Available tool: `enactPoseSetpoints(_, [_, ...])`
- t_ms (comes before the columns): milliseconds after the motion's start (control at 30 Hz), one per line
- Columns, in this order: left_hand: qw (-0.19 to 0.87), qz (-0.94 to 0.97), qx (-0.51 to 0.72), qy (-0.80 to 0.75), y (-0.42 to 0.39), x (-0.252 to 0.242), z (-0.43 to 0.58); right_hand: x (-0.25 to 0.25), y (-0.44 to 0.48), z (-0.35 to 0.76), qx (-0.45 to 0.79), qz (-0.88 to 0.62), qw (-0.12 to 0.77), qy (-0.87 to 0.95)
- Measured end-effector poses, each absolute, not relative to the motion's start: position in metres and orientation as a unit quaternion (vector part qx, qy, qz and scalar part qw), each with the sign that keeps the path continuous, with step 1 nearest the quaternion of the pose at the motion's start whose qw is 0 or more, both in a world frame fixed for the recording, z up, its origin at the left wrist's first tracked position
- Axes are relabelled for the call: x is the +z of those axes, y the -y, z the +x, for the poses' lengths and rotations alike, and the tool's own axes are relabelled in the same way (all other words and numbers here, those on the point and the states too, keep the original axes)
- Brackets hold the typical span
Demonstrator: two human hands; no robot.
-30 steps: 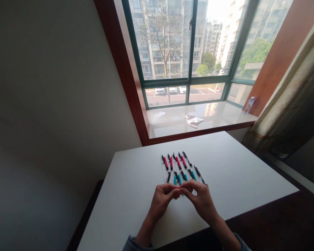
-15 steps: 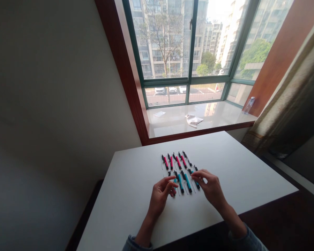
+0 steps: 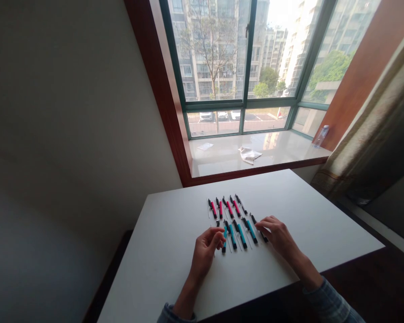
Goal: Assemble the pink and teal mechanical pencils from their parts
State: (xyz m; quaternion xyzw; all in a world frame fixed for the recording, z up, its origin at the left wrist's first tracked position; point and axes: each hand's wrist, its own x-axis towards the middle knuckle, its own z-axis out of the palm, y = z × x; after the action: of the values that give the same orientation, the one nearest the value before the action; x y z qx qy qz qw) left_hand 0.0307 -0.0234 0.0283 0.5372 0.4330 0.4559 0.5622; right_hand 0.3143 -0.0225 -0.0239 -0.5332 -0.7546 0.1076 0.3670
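Two rows of pens lie on the white table [image 3: 175, 251]. The back row has red-and-black pens [image 3: 224, 207]; the front row has teal-and-black pens [image 3: 239, 233]. My left hand [image 3: 206, 249] rests at the left end of the front row, its fingers curled into a pinch beside the leftmost teal pen [image 3: 224, 235]; what it holds, if anything, is hidden. My right hand [image 3: 278, 234] is at the right end of the row, with bent fingertips closed on a black pen [image 3: 257, 225] that lies on the table.
Behind the table, a wide window sill [image 3: 289, 154] carries a crumpled white cloth [image 3: 249, 154], a small paper [image 3: 205, 146] and a plastic bottle [image 3: 321, 135]. A curtain [image 3: 366, 134] hangs at the right. A plain wall stands to the left.
My hands were joined over the front row a second ago. They have parted: the right hand moved right to the row's end, the left stayed at the left end, uncovering the teal pens.
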Motion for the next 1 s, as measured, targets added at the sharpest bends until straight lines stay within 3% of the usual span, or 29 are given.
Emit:
enactPoseSetpoints(400, [0.557,0.531,0.473,-0.429,0.021,0.022,0.029,0.000,0.023,0.318,0.099,-0.558,0.410,0.715])
enactPoseSetpoints(700, [0.546,0.523,0.479,-0.446,0.021,0.019,0.030,0.001,0.019,0.320,0.141,-0.539,0.273,0.785])
enactPoseSetpoints(1000, [0.550,0.532,0.469,-0.442,0.020,0.018,0.029,0.005,0.018,0.311,0.141,-0.546,0.258,0.784])
